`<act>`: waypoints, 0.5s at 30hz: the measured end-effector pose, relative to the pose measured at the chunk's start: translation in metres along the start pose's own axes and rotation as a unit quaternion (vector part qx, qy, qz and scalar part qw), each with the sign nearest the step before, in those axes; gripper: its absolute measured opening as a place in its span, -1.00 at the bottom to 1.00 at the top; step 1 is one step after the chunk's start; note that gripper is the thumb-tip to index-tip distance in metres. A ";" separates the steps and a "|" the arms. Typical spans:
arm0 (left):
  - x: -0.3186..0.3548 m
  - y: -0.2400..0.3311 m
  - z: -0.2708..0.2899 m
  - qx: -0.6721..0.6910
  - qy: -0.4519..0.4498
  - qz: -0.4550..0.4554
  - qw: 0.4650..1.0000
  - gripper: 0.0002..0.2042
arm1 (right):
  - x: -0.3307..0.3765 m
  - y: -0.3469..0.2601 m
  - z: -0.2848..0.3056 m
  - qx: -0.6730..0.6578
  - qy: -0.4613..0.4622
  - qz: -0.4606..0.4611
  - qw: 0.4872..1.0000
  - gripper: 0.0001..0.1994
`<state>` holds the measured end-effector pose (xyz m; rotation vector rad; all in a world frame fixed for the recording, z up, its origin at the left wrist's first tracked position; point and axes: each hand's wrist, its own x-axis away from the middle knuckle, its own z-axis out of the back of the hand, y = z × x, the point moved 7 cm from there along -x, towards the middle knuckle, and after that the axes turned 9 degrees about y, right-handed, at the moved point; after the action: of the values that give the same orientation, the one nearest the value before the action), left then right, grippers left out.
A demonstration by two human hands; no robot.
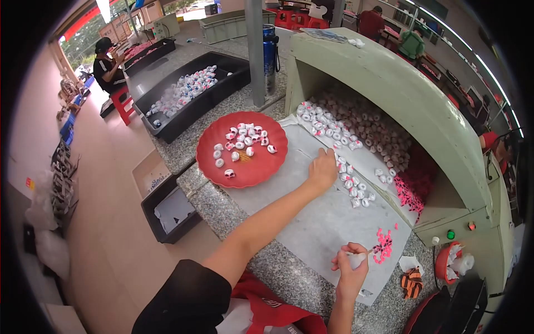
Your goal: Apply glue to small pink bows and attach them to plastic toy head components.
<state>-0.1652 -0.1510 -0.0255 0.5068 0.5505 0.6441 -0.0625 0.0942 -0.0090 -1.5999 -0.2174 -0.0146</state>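
Picking seemed in hand: the left grip [322, 171] was beside white pieces [354, 192], its hold unclear; the right grip [351, 268] clasped a white bottle [356, 259]; next called for a careful pinch

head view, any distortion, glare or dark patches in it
In the head view, fisheye distortion bows the pale green hood and the rim falls to black; also in the head view, the ceiling light strip glares at upper right, while shade inside the hood dims the white pieces at its back.
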 end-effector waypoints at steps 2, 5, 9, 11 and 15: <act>-0.003 -0.003 -0.019 0.036 0.039 -0.042 0.998 -0.69 | -0.007 -0.003 0.009 -0.009 0.005 0.021 1.000 -0.73; 0.012 0.004 -0.008 0.193 -0.088 -0.051 0.976 -0.70 | -0.013 -0.010 0.022 -0.036 0.034 0.050 0.998 -0.69; 0.091 0.043 0.014 0.638 -0.361 0.227 0.642 -0.74 | -0.017 -0.036 0.036 -0.042 0.046 0.107 0.992 -0.67; 0.121 0.057 0.032 0.668 -0.383 0.248 0.588 -0.75 | -0.016 -0.051 0.041 -0.057 0.074 0.090 0.992 -0.68; 0.147 0.072 0.037 0.635 -0.383 0.216 0.635 -0.73 | 0.000 -0.061 0.063 -0.036 0.155 0.123 0.980 -0.71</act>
<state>-0.0739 -0.0126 -0.0016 2.2093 -0.0647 0.3110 -0.0793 0.1581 0.0483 -1.6625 0.2266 -0.0805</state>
